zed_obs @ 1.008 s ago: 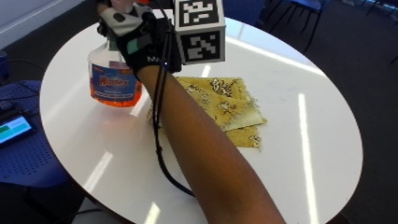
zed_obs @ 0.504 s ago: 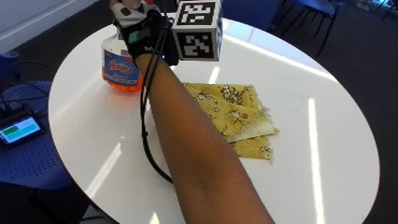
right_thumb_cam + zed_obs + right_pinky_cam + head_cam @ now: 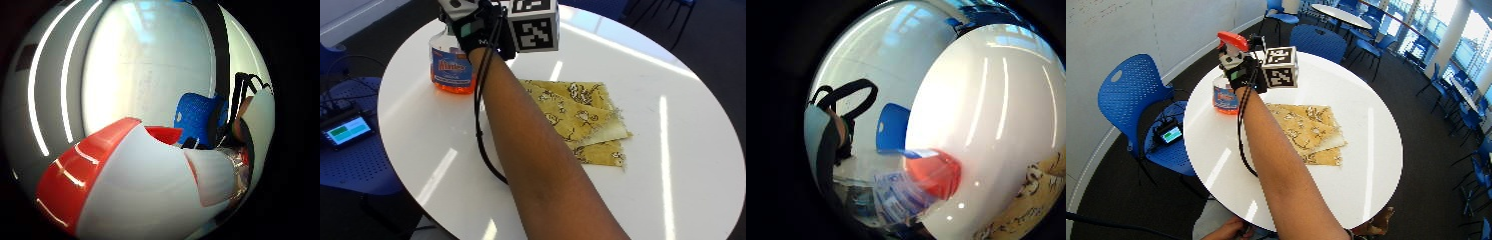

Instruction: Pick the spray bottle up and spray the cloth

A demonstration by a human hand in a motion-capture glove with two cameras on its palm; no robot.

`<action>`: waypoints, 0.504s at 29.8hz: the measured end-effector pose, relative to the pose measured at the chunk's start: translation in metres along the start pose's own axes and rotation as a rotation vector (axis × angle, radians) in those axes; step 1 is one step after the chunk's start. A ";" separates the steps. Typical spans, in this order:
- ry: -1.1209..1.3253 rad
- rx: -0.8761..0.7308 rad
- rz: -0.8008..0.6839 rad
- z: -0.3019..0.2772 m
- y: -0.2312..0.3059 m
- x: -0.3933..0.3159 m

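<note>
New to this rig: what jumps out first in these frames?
The spray bottle of orange liquid with its red trigger head, standing near the edge of the white round table, with the gloved right hand gripping its neck. Beside it, nearer the table's middle, lies a folded yellow patterned cloth.

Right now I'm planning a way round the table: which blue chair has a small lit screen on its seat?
The blue chair tucked against the white table nearest the spray bottle; the other chairs' visible seats show no screen.
</note>
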State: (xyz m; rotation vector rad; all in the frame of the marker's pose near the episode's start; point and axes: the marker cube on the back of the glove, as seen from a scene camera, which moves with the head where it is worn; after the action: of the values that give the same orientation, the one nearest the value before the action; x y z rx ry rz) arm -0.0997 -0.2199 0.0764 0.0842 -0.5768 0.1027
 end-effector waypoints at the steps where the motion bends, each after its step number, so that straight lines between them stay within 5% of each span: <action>1: 0.012 -0.001 -0.009 0.001 0.001 -0.003; 15: 0.088 -0.023 -0.049 0.015 0.003 -0.027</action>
State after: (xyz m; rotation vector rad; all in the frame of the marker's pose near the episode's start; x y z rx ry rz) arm -0.1302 -0.2205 0.0740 0.0713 -0.4876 0.0518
